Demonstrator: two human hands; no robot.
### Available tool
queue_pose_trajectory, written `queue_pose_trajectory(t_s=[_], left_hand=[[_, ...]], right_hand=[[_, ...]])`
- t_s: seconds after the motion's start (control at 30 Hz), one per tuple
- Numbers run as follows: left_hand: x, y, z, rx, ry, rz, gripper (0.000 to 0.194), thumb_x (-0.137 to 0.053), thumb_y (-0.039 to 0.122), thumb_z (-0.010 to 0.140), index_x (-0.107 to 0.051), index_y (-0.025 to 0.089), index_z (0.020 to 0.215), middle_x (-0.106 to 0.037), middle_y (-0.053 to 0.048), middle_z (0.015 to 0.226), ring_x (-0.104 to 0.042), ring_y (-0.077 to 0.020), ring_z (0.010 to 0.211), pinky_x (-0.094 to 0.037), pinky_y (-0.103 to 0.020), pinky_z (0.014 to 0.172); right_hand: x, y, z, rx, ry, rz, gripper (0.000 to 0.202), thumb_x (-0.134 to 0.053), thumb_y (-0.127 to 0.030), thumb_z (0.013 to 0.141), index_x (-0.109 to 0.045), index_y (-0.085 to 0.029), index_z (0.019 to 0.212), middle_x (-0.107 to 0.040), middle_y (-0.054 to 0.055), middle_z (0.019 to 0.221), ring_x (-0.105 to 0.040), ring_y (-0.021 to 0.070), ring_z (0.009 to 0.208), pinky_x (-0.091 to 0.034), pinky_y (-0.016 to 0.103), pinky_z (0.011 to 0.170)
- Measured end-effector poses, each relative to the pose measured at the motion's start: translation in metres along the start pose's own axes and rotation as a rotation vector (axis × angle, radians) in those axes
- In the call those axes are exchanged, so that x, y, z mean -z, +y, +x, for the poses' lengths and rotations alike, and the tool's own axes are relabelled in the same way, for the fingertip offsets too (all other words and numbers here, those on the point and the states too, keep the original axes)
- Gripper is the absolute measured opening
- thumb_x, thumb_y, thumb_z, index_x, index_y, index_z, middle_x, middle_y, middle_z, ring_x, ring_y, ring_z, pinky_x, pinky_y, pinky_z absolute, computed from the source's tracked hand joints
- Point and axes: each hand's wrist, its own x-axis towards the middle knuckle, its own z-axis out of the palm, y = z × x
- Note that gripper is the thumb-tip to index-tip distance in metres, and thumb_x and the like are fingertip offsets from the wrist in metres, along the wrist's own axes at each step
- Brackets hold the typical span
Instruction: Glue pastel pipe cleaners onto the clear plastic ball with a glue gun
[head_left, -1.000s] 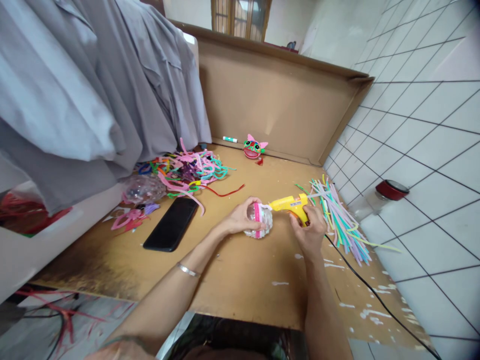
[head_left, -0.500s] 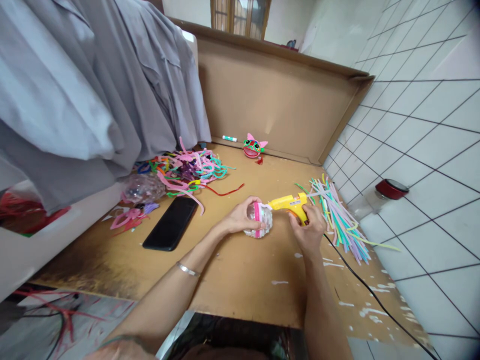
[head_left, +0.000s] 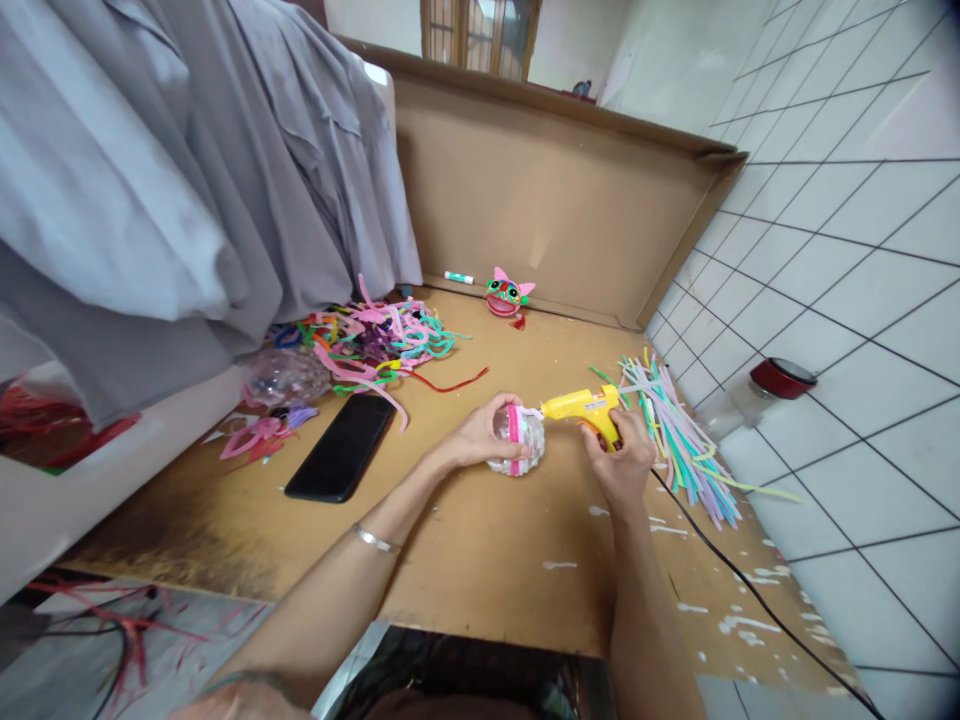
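Note:
My left hand (head_left: 484,432) is wrapped round a small clear ball-shaped piece (head_left: 531,448) with a pink band and a white fuzzy edge, held just over the board. In my right hand (head_left: 621,462) is a yellow hot glue gun (head_left: 581,405), gripped by its handle. The gun's nozzle points left, right by the upper edge of the ball; whether it touches the white strip there I cannot tell. A translucent glue stick pokes out of the gun's rear. From the handle a black cord (head_left: 739,580) runs down to the right.
Left lie a black phone (head_left: 341,447) and a tangle of coloured pipe cleaners (head_left: 382,335). More pipe cleaners (head_left: 686,440) are bunched at right, beside a red-lidded jar (head_left: 780,380). A finished-looking animal head (head_left: 508,293) and a glue stick tube (head_left: 459,277) stand by the cardboard wall (head_left: 547,190).
The glue gun in my right hand has shifted very slightly to the right. My left hand and the ball have stayed in place.

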Motion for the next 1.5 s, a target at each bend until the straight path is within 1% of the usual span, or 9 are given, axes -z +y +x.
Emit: queue_pose_trajectory(t_s=[0.23, 0.37, 0.57, 1.0, 1.17, 1.37, 1.5], left_hand=[[0.0006, 0.0007, 0.0005, -0.005, 0.002, 0.0, 0.069, -0.084, 0.039, 0.058, -0.051, 0.019, 0.115, -0.058, 0.0, 0.091, -0.055, -0.0158, 0.081, -0.046, -0.025, 0.071], [0.0007, 0.0014, 0.0006, -0.001, 0.003, -0.007, 0.069, -0.084, 0.037, 0.057, -0.052, 0.019, 0.115, -0.058, 0.0, 0.091, -0.055, -0.0155, 0.081, -0.046, -0.025, 0.072], [0.0005, 0.0026, 0.0003, 0.007, 0.009, 0.01, 0.068, -0.084, 0.037, 0.057, -0.052, 0.019, 0.115, -0.058, 0.001, 0.089, -0.055, -0.0157, 0.08, -0.046, -0.024, 0.07], [0.0009, 0.0016, 0.0003, 0.004, 0.008, 0.021, 0.069, -0.083, 0.039, 0.058, -0.052, 0.019, 0.116, -0.059, 0.0, 0.09, -0.056, -0.0162, 0.081, -0.047, -0.025, 0.071], [0.0011, 0.0015, -0.0002, 0.009, 0.004, 0.013, 0.069, -0.084, 0.039, 0.058, -0.052, 0.019, 0.116, -0.058, 0.0, 0.09, -0.056, -0.0163, 0.082, -0.047, -0.025, 0.071], [0.0003, 0.0009, 0.0, 0.01, 0.003, 0.002, 0.071, -0.084, 0.039, 0.057, -0.051, 0.02, 0.116, -0.058, 0.0, 0.09, -0.055, -0.0161, 0.081, -0.046, -0.025, 0.071], [-0.0005, 0.004, -0.0002, 0.012, -0.001, -0.007, 0.07, -0.084, 0.038, 0.057, -0.051, 0.02, 0.116, -0.058, 0.001, 0.089, -0.056, -0.0161, 0.081, -0.046, -0.025, 0.071]], right_hand=[[-0.001, -0.0008, -0.0002, 0.05, -0.023, -0.015, 0.017, -0.064, -0.033, 0.085, -0.059, -0.021, 0.096, -0.063, 0.005, 0.087, -0.062, 0.0202, 0.079, -0.052, 0.035, 0.075], [-0.0008, -0.0006, -0.0003, 0.049, -0.015, -0.008, 0.016, -0.064, -0.031, 0.085, -0.06, -0.02, 0.096, -0.064, 0.005, 0.087, -0.063, 0.0204, 0.081, -0.053, 0.035, 0.075], [-0.0015, 0.0007, -0.0017, 0.011, -0.012, -0.027, 0.02, -0.064, -0.036, 0.085, -0.061, -0.021, 0.098, -0.064, 0.006, 0.088, -0.063, 0.0207, 0.081, -0.053, 0.036, 0.075], [-0.0009, 0.0003, -0.0014, 0.03, -0.021, -0.008, 0.02, -0.063, -0.036, 0.086, -0.06, -0.02, 0.098, -0.064, 0.006, 0.088, -0.063, 0.0208, 0.082, -0.054, 0.036, 0.076], [-0.0009, -0.0012, -0.0005, 0.012, -0.022, -0.022, 0.019, -0.063, -0.036, 0.086, -0.06, -0.021, 0.095, -0.064, 0.006, 0.086, -0.063, 0.0208, 0.081, -0.053, 0.036, 0.075], [-0.0013, 0.0002, -0.001, 0.039, -0.011, -0.001, 0.018, -0.064, -0.032, 0.084, -0.062, -0.02, 0.097, -0.065, 0.006, 0.088, -0.063, 0.021, 0.081, -0.053, 0.036, 0.075], [-0.002, 0.0016, -0.0015, 0.04, -0.015, -0.002, 0.018, -0.065, -0.033, 0.084, -0.062, -0.02, 0.097, -0.064, 0.006, 0.088, -0.062, 0.0208, 0.081, -0.052, 0.035, 0.074]])
